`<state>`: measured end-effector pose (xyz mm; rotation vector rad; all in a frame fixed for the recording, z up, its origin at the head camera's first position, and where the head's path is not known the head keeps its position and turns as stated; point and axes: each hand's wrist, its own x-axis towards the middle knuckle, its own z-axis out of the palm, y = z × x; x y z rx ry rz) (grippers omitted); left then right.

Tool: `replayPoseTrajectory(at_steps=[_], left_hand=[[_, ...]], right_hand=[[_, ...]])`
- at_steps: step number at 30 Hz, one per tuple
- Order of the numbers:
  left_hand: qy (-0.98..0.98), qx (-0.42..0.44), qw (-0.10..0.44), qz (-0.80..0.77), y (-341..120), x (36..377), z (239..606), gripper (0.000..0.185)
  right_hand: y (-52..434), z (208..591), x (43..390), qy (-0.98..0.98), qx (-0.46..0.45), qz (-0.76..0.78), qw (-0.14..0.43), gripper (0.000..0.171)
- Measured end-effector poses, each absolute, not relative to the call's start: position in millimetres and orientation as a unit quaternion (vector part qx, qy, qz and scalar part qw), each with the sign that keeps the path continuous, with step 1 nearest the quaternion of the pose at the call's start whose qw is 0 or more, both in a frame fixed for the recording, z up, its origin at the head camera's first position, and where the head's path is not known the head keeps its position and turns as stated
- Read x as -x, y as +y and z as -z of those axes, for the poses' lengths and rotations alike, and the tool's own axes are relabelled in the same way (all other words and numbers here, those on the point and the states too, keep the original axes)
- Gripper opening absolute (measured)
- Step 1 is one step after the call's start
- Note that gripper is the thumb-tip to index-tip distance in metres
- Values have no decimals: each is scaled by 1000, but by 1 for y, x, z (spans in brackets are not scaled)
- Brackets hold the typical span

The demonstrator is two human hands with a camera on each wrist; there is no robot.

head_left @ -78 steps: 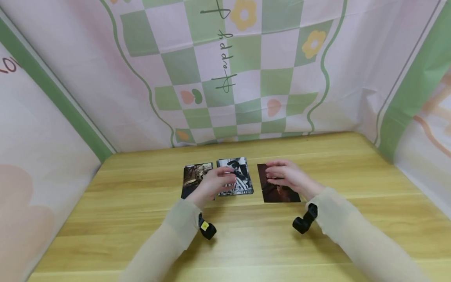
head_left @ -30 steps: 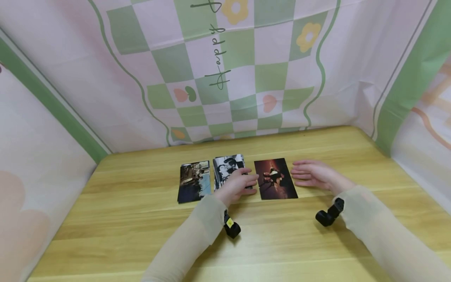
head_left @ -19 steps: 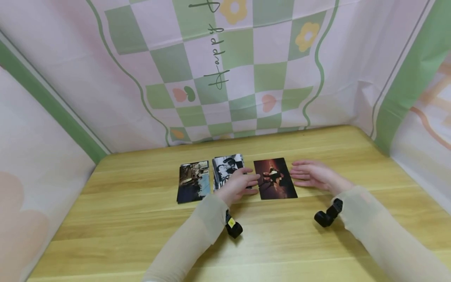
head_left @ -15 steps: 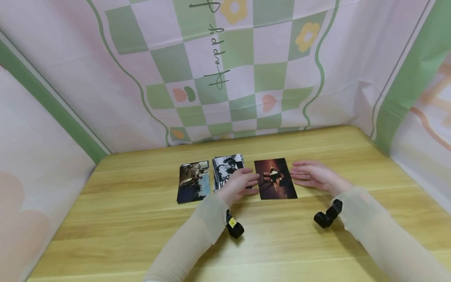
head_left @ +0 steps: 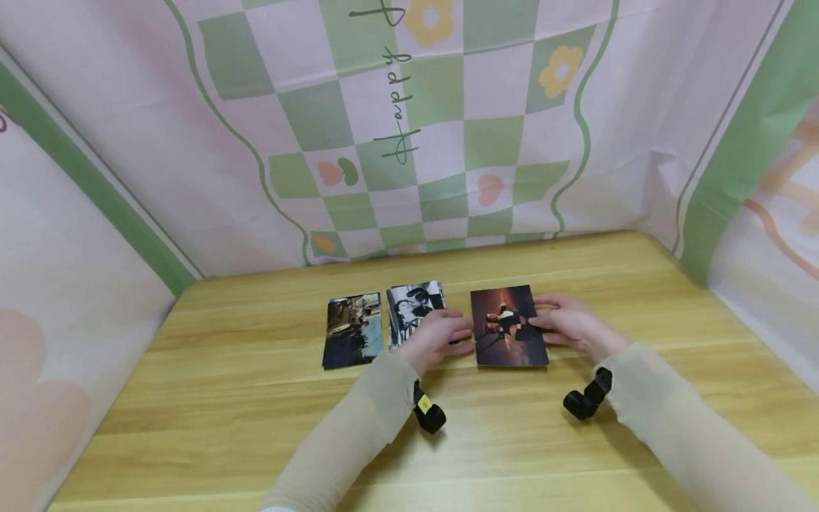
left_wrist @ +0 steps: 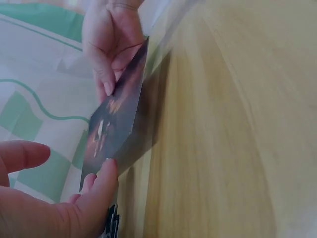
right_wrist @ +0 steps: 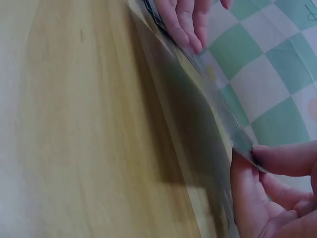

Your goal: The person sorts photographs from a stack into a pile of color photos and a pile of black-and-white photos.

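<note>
My right hand [head_left: 572, 326] pinches the right edge of a dark reddish photo card [head_left: 510, 334] between thumb and fingers. In the wrist views this photo card [left_wrist: 119, 111] is tilted and lifted off the table, with its shadow below. My left hand [head_left: 438, 336] is at the card's left edge, thumb held apart from the fingers. Its fingertips [left_wrist: 106, 168] are at the near edge of the card; whether they touch it is unclear. Under the left hand lies a stack of black-and-white photo cards [head_left: 409, 306], partly covered by the hand.
Left of the black-and-white stack lies another small stack of photo cards [head_left: 352, 334], dark with a blue patch. The wooden table [head_left: 256, 412] ends at a checkered green and white cloth [head_left: 441, 171] behind. Cloth walls stand at both sides.
My right hand moved off the reddish card to its right side, then took its right edge. The card has shifted slightly right and risen. My left hand moved right from the left stack earlier.
</note>
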<state>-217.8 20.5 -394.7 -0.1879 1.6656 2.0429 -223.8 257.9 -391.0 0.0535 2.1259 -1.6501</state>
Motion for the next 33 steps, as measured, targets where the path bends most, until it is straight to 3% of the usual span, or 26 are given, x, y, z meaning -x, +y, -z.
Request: replayPoseTrajectory(at_steps=[14,33], left_hand=[[690,49,219,-688,5,214,393,40],[743,51,202,-636,-73,211,390,42]], right_hand=[[238,384,217,769,-3,597,229,68],[165,379,221,787,15,579,213,59]])
